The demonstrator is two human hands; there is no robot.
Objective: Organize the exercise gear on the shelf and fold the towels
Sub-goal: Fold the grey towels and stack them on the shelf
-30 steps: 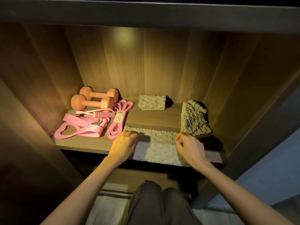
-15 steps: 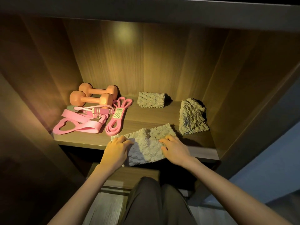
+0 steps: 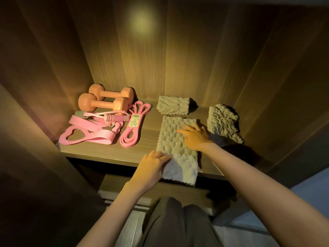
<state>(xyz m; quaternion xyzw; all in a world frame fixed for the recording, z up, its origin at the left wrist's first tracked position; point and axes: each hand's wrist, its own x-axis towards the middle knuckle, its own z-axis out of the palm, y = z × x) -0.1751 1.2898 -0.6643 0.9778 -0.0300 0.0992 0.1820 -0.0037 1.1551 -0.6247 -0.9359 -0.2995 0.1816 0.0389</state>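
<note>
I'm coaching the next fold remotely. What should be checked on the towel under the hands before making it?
1. The towel lies flat as a long strip: ok.
2. It sits fully on the shelf: not ok, its near end overhangs the front edge.
3. The right hand lies flat on it as an anchor: ok.
4. The left hand has a grip on the near left edge: cannot tell; its fingers touch the edge, the thumb is hidden.
5. The pink bands are clear of it: ok, they lie apart on the left.
6. There is a gap to the folded towel behind: cannot tell, the edges look very close.
</note>
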